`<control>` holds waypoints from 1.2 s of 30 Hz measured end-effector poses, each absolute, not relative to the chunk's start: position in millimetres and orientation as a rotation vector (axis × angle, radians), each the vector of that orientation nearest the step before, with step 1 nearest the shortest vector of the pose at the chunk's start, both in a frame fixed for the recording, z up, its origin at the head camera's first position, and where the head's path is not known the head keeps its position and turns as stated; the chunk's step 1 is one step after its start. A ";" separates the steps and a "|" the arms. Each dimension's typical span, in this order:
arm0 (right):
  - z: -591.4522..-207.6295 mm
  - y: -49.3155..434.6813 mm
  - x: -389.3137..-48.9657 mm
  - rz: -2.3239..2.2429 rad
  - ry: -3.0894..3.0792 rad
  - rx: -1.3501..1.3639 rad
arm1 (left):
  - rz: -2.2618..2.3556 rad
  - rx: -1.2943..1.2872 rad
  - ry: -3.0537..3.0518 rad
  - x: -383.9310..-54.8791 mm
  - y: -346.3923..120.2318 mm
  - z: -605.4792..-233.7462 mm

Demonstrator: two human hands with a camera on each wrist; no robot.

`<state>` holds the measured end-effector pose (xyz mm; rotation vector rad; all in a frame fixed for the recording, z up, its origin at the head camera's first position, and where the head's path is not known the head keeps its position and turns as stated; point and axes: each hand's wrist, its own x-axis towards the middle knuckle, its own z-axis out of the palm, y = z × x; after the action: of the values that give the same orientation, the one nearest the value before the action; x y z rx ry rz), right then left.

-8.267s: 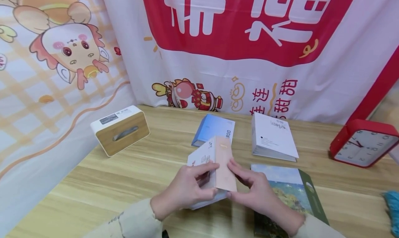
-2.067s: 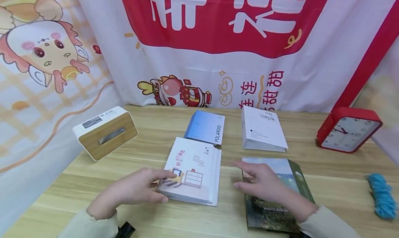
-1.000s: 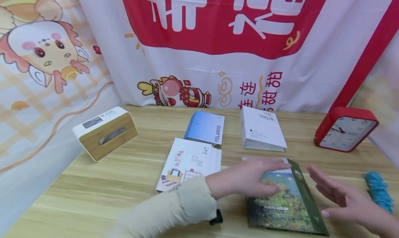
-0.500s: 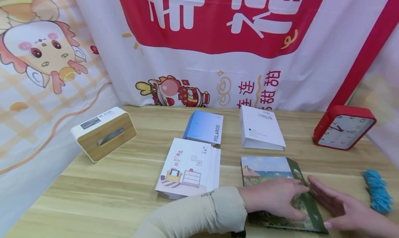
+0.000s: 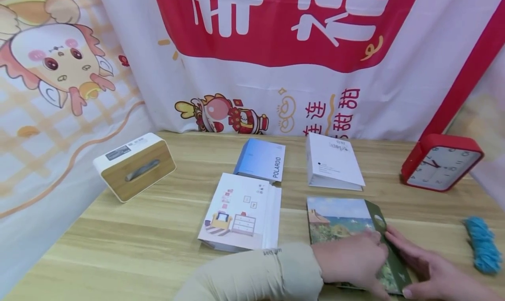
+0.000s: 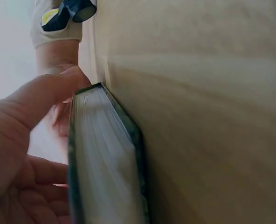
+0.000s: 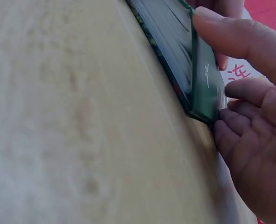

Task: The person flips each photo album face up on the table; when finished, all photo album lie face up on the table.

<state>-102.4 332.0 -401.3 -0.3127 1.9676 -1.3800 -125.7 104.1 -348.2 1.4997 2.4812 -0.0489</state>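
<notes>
A photo album (image 5: 338, 220) with a painted seaside cover and a green spine lies on the wooden table at the front right. My left hand (image 5: 351, 259) reaches across it, its fingers resting on the cover near the spine. In the left wrist view its thumb (image 6: 44, 95) stretches to a corner beside the page edges. My right hand (image 5: 428, 266) holds the album's spine side, thumb near the front corner. The right wrist view shows its thumb (image 7: 240, 35) over the upper edge and its fingertips low against the spine.
Left of the album lies a white album (image 5: 236, 213) with a drawn room, close to a blue POLAROID album (image 5: 262, 158). Another white album (image 5: 335, 163) lies behind. A red clock (image 5: 443, 163) and blue yarn (image 5: 483, 246) are at right, a wood-fronted tissue box (image 5: 136, 169) at left.
Earlier both hands held the white album with the drawn room upright; it now lies flat. The left hand crossed right onto the photo album. The right hand closed in on its spine.
</notes>
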 end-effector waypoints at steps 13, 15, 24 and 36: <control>-400.5 317.7 -101.1 -1.209 2.156 -0.420 | -0.040 1.550 2.420 -114.8 109.5 -340.5; -399.8 317.4 -101.2 -1.214 2.156 -0.423 | -0.050 1.538 2.409 -114.1 110.6 -339.6; -398.1 320.8 -100.4 -1.274 2.092 -0.326 | 0.011 1.579 2.419 -114.9 105.6 -335.1; -403.0 328.0 -89.1 -1.312 2.402 -0.321 | 0.167 1.483 2.508 -123.3 95.8 -315.5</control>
<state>-89.1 328.0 -403.0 -0.3208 2.4024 -1.3120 -123.3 95.8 -315.5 1.4832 2.5079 0.1666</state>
